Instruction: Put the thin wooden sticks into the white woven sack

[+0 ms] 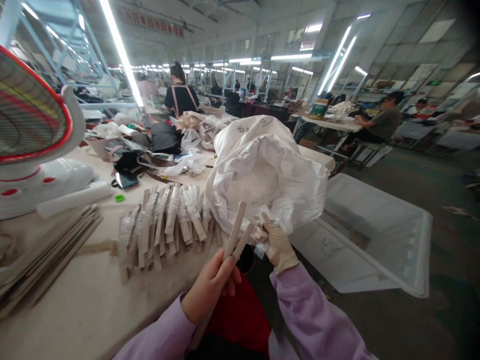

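Observation:
My bare left hand [213, 282] is closed around a folded beige strip [235, 227], whose two ends stick up past the thumb. My right hand [276, 245], in a pale glove, pinches a clear plastic bag [261, 246] just right of the strip. Behind both hands a large white sack [255, 132] lies on the table with its mouth toward me, and whitish clear plastic shows inside. Left of my hands, a row of beige strips [168, 225] lies bundled, many wrapped in clear plastic.
A red-rimmed fan [33, 110] stands at the left above long flat beige strips [48, 255]. A white plastic bin [378, 235] is on the right, below table height. Clutter, with a green ring [119, 198], covers the back of the table. Other people sit or stand farther off.

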A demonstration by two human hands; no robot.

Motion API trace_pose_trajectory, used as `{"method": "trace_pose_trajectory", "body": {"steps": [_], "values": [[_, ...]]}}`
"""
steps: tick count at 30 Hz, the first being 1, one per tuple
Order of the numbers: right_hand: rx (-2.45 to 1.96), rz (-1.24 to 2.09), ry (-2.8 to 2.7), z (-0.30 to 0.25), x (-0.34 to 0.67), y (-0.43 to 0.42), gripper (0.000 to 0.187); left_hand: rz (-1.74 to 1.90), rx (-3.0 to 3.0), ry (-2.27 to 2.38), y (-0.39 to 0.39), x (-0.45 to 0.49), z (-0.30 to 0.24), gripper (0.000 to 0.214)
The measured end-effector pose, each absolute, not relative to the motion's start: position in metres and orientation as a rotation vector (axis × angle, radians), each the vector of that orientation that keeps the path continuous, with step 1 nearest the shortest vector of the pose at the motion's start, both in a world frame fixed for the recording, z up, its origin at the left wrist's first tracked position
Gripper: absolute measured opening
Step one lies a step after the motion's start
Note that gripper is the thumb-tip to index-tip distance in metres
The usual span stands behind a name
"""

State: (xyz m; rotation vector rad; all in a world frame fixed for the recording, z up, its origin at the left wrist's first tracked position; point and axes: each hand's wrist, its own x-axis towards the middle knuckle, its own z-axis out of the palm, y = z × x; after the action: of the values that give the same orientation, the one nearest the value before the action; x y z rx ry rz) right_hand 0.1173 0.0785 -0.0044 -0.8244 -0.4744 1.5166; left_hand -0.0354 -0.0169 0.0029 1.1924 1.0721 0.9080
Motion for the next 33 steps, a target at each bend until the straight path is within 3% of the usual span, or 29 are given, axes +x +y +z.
{"method": "trace_pose_trajectory", "body": {"steps": [6,11,33], "values": [[-0.895,1.344,-0.536,-0.001,0.110,0.077,0.035,0.943,1.309,1.130,-0.010,-0.031,-0.009,0.032],[-0.928,1.407,-0.624,0.006,0.116,0.069,0.023,0.945,1.294,1.189,-0.008,-0.035,-0.005,0.031],[-0.917,1.360,-0.608,-0.004,0.120,0.075,0.032,0.952,1.208,1.137,-0.014,-0.033,0.001,0.032]]}}
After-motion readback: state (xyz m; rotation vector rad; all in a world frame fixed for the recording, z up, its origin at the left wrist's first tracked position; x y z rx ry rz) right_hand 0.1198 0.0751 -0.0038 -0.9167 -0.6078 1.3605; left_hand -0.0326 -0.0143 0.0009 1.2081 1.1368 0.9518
